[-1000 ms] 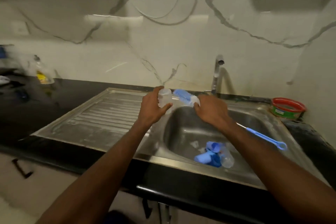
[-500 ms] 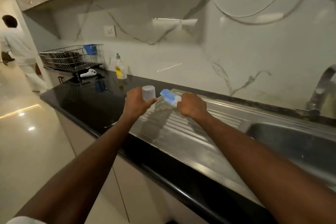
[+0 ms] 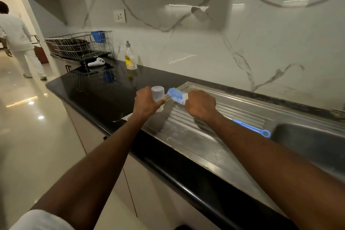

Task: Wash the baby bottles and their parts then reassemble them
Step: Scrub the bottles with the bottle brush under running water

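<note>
My left hand (image 3: 146,103) grips a clear baby bottle (image 3: 158,95) held bottom up over the left end of the steel drainboard (image 3: 214,132). My right hand (image 3: 201,105) grips a blue bottle brush (image 3: 176,95) near its bristle head, which points left toward the bottle, a small gap apart from it. The brush's long blue handle (image 3: 252,128) sticks out behind my right wrist and ends in a ring. The sink basin (image 3: 313,145) shows at the right edge; its contents are out of sight.
A dish soap bottle (image 3: 130,57) stands on the black counter (image 3: 104,91) by the wall. A wire dish rack (image 3: 80,46) with a blue cup stands at the counter's far left end, a white controller (image 3: 96,62) in front of it. A person (image 3: 17,39) walks away at left.
The view has swung left from the sink basin to the drainboard and counter. Both hands moved left with the bottle and the brush, keeping the same grips.
</note>
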Tool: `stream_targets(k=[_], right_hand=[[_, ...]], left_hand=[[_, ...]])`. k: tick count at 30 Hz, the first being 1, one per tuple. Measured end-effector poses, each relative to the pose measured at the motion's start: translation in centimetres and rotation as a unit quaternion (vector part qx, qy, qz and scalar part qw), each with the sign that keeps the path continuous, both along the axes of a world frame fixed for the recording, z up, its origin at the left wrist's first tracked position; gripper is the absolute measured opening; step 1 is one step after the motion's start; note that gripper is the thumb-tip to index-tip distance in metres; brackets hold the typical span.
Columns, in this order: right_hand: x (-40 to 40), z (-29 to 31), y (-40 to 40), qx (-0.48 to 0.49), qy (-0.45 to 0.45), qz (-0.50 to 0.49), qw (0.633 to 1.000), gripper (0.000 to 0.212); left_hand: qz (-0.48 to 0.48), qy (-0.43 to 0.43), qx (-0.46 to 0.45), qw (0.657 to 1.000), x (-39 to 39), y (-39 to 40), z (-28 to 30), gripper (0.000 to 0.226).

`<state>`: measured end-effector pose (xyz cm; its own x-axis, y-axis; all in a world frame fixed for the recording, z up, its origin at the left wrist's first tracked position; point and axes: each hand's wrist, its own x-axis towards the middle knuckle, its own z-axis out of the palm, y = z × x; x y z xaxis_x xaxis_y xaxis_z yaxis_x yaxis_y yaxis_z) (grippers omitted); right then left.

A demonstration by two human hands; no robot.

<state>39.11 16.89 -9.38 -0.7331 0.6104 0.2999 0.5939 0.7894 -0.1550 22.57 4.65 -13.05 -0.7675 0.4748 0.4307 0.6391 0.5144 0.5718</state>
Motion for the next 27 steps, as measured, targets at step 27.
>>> stream_targets(k=[27], right_hand=[[4.8,1.9,-0.5,0.047,0.082,-0.057,0.994,0.03]], left_hand=[[-0.03,0.208,0.012,0.978,4.4,-1.1,5.3,0.084]])
